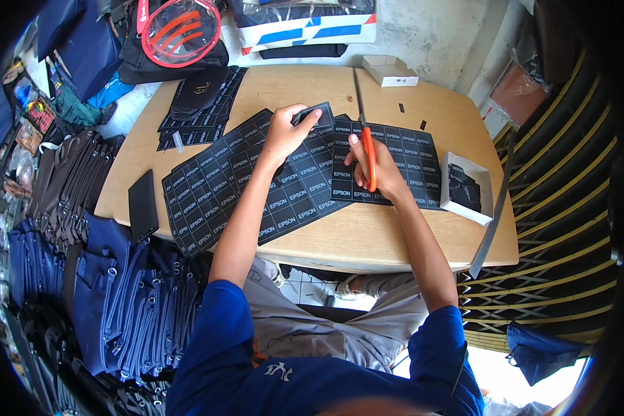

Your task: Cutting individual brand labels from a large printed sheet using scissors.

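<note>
From the head camera, the right hand [378, 166] is wrapped around orange scissors [365, 132], blades pointing away along the wooden table [367, 239]. The left hand [288, 132] pinches the top edge of a black sheet of labels [256, 187] lying flat on the table. A small white box [464, 187] sits to the right

- A black sheet of small rectangular labels [256, 184] with white print is spread across the wooden table.
- A second black label sheet [395, 166] lies beside it.
- A small white box [390, 71] is set at the far edge.
- An open white box [466, 187] of black pieces is placed at the right.
- A white, blue and red package [305, 28] is seen beyond the table.
</note>
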